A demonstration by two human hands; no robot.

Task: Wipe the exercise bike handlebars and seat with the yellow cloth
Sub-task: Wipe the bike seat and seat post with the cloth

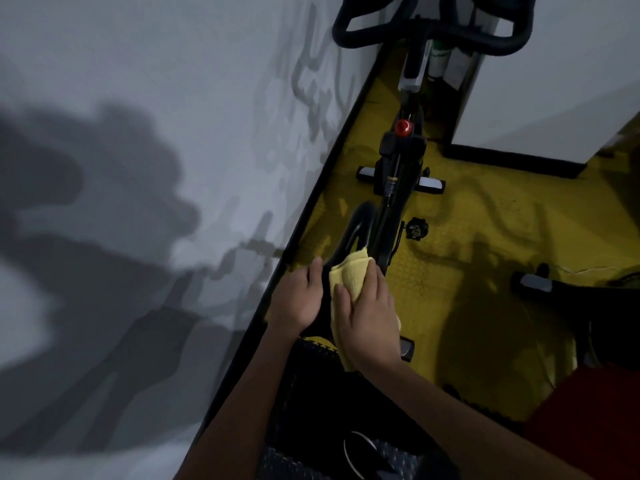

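Note:
The black bike seat (358, 225) points away from me at mid-frame, its nose showing beyond my hands. A folded yellow cloth (349, 273) lies on the seat under my right hand (367, 311), whose fingers press flat on it. My left hand (299, 297) rests against the seat's left side, fingers loosely bent; whether it grips the edge is hidden. The black handlebars (429, 27) loop across the top of the frame, far from both hands.
A grey wall (156, 168) runs close along the bike's left. The floor (485, 254) is yellow textured matting. A red knob (402, 127) sits on the bike frame. Another machine's black part (571, 292) juts in from the right. A white pillar (554, 98) stands at the back right.

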